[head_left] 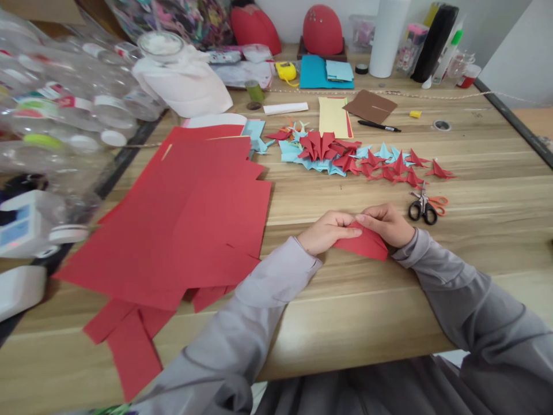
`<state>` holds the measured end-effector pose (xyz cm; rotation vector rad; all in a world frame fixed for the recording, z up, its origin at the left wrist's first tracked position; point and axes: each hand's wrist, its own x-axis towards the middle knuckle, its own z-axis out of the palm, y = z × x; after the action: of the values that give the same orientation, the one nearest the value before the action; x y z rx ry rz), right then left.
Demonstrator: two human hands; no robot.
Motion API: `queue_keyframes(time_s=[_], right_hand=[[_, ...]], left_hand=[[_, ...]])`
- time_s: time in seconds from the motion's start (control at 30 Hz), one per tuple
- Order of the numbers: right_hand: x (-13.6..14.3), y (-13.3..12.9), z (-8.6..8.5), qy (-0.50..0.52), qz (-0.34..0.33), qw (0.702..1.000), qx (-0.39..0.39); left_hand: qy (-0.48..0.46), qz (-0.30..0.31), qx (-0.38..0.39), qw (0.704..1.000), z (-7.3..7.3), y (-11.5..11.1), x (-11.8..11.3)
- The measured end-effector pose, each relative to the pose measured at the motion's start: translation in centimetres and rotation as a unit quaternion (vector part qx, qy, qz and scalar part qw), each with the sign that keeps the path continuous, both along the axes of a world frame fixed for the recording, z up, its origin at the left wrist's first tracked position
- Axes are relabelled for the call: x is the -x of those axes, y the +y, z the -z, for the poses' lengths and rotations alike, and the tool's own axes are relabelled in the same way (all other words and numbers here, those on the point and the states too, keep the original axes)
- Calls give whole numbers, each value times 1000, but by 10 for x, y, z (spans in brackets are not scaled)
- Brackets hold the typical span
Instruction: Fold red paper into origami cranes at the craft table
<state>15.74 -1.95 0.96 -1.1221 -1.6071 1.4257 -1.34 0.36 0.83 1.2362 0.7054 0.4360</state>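
Small red paper (367, 244) between fingers (349, 233), matte, sharp-cornered

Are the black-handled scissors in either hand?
No, the left hand and right hand hold a red paper piece; the black-handled scissors lie on the table.

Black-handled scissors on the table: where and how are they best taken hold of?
Those scissors are probably best gripped by the black loops, coming from the near side. The loops lie nearest the camera and the blades point away; orange handles crowd the right, so keep left of them.
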Motion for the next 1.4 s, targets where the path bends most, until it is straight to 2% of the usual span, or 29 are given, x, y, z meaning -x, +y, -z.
queue_keyframes(time_s=[0.3,0.7,0.9,1.1,1.4], right_hand=[[-1,-1,1,29,38,998,31],[-3,0,1,16,36,998,53],[-4,-1,1,53,38,993,97],[-7,-1,2,102,82,982,137],[-6,-2,2,117,109,975,156]], left_hand=[[1,-43,-35,998,1,1,2],[9,-57,-66,996,-2,0,0],[1,-79,-10,997,-4,-2,-1],[-39,-103,22,994,1,0,2],[-58,-142,-16,988,2,-2,4]])
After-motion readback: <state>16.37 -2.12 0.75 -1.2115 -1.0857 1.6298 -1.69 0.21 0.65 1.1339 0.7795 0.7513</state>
